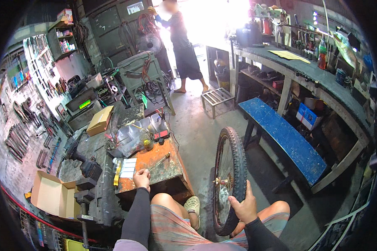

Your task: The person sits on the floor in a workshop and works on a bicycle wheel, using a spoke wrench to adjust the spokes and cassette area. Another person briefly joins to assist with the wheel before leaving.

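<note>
My left hand (pixel 142 179) is closed on the end of a thin metal tool (pixel 160 161) over the worn orange-topped bench (pixel 171 171). Beside it lie a white sheet with yellow-edged items (pixel 128 166), clear plastic bins (pixel 130 134), a small jar (pixel 148 144) and a red-and-black device (pixel 161 134). My right hand (pixel 244 205) grips a bicycle wheel (pixel 238 150) with a knobby tyre, held upright between my legs, its thumb over the tyre. The hub shows on the wheel's left side.
A blue bench (pixel 280 138) and long worktable (pixel 264 53) line the right. A slatted metal stool (pixel 217 96) is ahead; another person (pixel 181 46) stands by the bright doorway. At left are a vise (pixel 88 167), open cardboard box (pixel 54 194) and tool wall (pixel 25 125).
</note>
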Motion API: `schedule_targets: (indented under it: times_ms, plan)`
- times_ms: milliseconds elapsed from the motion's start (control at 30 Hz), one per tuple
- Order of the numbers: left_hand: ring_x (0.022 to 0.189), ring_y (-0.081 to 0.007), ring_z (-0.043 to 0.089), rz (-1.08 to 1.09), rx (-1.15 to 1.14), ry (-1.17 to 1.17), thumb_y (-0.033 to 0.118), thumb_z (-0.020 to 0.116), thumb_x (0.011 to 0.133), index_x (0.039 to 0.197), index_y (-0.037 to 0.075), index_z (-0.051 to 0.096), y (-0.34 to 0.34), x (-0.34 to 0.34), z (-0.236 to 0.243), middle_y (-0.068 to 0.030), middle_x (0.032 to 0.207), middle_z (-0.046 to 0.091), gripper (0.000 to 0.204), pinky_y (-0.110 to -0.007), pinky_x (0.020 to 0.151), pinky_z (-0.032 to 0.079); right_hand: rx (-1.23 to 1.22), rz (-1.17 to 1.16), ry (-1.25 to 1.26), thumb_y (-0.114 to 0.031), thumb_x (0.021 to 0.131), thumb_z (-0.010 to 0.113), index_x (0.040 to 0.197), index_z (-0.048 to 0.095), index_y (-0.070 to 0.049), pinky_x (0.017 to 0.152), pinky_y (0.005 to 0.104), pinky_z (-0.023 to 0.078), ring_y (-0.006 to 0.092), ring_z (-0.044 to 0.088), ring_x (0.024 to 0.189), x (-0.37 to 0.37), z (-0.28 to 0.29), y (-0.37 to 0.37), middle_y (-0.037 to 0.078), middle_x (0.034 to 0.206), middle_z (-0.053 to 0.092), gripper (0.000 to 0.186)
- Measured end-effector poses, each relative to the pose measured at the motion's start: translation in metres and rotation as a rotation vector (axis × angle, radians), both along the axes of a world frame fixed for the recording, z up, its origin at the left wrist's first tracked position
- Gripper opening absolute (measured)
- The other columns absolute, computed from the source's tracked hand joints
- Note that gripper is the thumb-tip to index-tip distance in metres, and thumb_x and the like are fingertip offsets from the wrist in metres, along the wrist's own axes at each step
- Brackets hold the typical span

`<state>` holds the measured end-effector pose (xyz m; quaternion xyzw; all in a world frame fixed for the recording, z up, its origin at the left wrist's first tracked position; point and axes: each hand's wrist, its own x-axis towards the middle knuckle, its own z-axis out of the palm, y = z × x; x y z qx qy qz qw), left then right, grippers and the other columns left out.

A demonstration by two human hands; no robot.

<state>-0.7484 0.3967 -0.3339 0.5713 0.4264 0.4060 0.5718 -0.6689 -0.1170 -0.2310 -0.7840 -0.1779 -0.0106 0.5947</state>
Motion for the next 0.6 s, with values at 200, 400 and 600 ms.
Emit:
schedule_targets:
  times_ms: [200, 400, 600]
  plan:
    - [0.119, -0.037, 0.069, -0.118, 0.611, 0.609, 0.019, 0.086, 0.086, 0.12, -0.001, 0.076, -0.028, 0.007, 0.031, -0.0211, 0.121, 0.073, 0.04, -0.047, 0.102, 0.055, -0.08, -0.002, -0.108, -0.02, 0.084, 0.09, 0.16, 0.036, 0.008, 0.099, 0.0421, 0.058, 0.0357, 0.077, 0.111, -0.003, 0.005, 0.002, 0.027, 0.122, 0.075, 0.097]
    - [0.117, -0.0389, 0.068, -0.242, 0.735, 0.767, 0.021, 0.087, 0.086, 0.114, 0.0, 0.079, -0.009, -0.022, 0.026, -0.0202, 0.117, 0.072, 0.036, -0.047, 0.104, 0.054, 0.033, 0.074, 0.027, -0.018, 0.083, 0.089, 0.161, 0.036, 0.007, 0.102, 0.0402, 0.057, 0.033, 0.075, 0.115, -0.011, 0.005, 0.024, 0.026, 0.128, 0.073, 0.097]
    - [0.134, -0.0406, 0.058, -0.173, 0.898, 0.711, 0.016, 0.085, 0.086, 0.137, 0.005, 0.066, -0.038, -0.009, 0.041, -0.0191, 0.143, 0.061, 0.056, -0.051, 0.115, 0.047, -0.002, 0.08, 0.021, -0.019, 0.083, 0.09, 0.161, 0.035, 0.009, 0.102, 0.0405, 0.056, 0.0326, 0.075, 0.113, -0.016, 0.004, 0.021, 0.025, 0.128, 0.073, 0.1]
